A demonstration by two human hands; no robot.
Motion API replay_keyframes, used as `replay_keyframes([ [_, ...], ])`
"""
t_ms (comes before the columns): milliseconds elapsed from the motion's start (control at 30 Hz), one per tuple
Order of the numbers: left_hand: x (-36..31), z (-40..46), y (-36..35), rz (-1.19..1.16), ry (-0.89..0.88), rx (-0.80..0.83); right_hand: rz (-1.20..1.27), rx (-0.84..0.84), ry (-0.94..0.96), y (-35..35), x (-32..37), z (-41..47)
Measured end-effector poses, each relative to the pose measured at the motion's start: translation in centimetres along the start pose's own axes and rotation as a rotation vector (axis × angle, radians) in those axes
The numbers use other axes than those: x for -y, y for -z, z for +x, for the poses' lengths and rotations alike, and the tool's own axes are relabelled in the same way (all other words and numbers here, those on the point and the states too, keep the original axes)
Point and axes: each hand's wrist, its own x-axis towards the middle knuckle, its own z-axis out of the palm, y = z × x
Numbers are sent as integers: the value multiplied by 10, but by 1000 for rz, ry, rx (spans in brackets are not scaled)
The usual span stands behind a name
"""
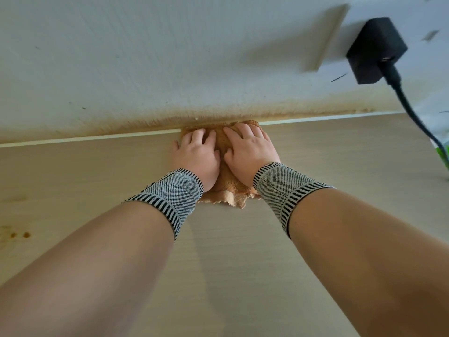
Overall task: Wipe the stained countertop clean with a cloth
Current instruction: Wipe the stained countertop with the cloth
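Observation:
A brown, stained cloth (227, 184) lies on the light wooden countertop (243, 251), pushed up against the back edge where it meets the wall. My left hand (198, 156) and my right hand (250, 153) both press flat on the cloth, side by side, fingers spread and pointing toward the wall. Both wrists wear striped grey bands. A brownish stain (170, 121) runs along the base of the wall above the cloth. A few small orange-brown spots (19, 235) mark the countertop at the far left.
A black plug adapter (375, 51) sits in the wall at the upper right, and its black cable (418, 120) hangs down to the countertop's right side. Something green and white (444, 154) shows at the right edge.

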Motion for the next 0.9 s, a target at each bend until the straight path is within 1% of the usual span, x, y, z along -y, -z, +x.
replay_keyframes([
  [367, -115, 19, -3, -15, -121, 12, 28, -44, -144, 34, -108, -28],
  [600, -202, 40, -5, -61, -276, 50, 36, -102, -369, 57, -178, -49],
  [700, -214, 40, -10, -43, -273, 58, 24, -102, -361, 57, -190, -53],
  [900, -206, 38, -7, -22, -299, 72, 43, -83, -405, 57, -185, -51],
])
